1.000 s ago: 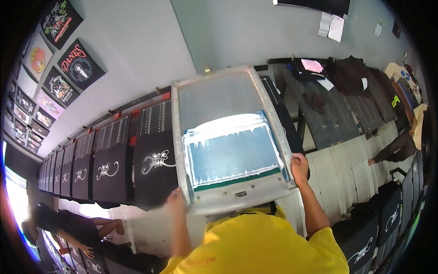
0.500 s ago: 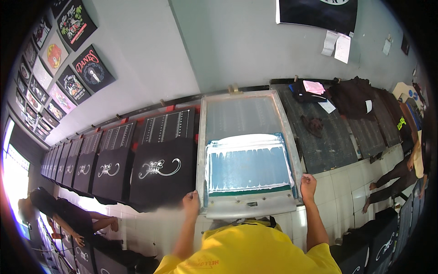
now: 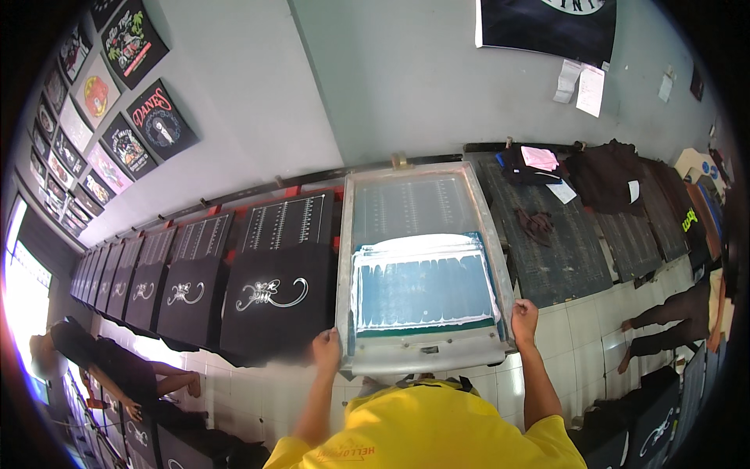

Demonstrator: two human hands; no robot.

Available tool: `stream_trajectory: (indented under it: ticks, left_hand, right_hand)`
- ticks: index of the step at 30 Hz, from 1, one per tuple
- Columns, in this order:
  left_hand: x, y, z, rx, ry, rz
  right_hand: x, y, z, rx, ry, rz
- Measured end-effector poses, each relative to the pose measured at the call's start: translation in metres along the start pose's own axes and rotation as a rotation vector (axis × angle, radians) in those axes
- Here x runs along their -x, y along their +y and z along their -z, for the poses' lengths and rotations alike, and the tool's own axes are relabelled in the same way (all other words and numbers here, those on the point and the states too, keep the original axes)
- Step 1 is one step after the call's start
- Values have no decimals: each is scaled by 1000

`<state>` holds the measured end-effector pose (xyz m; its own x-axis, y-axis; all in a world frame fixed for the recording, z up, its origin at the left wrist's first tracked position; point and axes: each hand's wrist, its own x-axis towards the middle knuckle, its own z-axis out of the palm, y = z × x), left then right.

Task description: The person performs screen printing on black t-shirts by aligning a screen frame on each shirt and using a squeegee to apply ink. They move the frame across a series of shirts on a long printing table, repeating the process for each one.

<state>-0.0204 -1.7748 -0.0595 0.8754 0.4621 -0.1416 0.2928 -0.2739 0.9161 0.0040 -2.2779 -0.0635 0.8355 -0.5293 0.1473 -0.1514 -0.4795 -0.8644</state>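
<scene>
A screen printing frame (image 3: 344,258) lies over a board directly in front of me. Its mesh has a blue stencil area (image 3: 426,285) bordered with white ink. A thick band of white ink (image 3: 422,244) runs across the far side of that area. Along the near end sits a broad grey metal piece (image 3: 426,358), perhaps a squeegee. My left hand (image 3: 326,350) is closed on the near left corner of the frame. On the near right side, my right hand (image 3: 524,321) grips the frame edge. The fingers' undersides are hidden.
To the left runs a row of boards with black shirts (image 3: 273,285) bearing white prints. Right of the frame, a dark board (image 3: 558,258) holds a crumpled brown cloth (image 3: 534,224) and folded dark fabric. One person (image 3: 101,359) is at lower left, another (image 3: 672,320) at right.
The view has tilted slightly, so the wall and boards sit a little lower. Both hands keep their hold on the frame. The person at right has shifted a little.
</scene>
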Motion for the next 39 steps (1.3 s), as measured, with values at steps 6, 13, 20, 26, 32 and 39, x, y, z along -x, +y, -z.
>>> stream_trajectory:
  ticks: [6, 13, 20, 26, 32, 39]
  left_hand:
    - [-3, -1, -4, 66, -14, 62]
    - [3, 11, 4, 68, -62, 96]
    - [-21, -44, 11, -165, -47, 35]
    - [-14, 8, 0, -104, -167, -192]
    - [-25, -15, 27, -404, -467, -310]
    - [-27, -1, 26, -471, -455, -383]
  right_hand:
    - [-5, -2, -1, -10, 7, -19]
    - [-6, 7, -4, -8, -8, 36]
    - [-3, -1, -11, 75, 46, 121]
    - [1, 5, -20, 77, 130, -3]
    - [8, -41, -10, 87, 51, -171]
    - [9, -37, -10, 77, 33, -192]
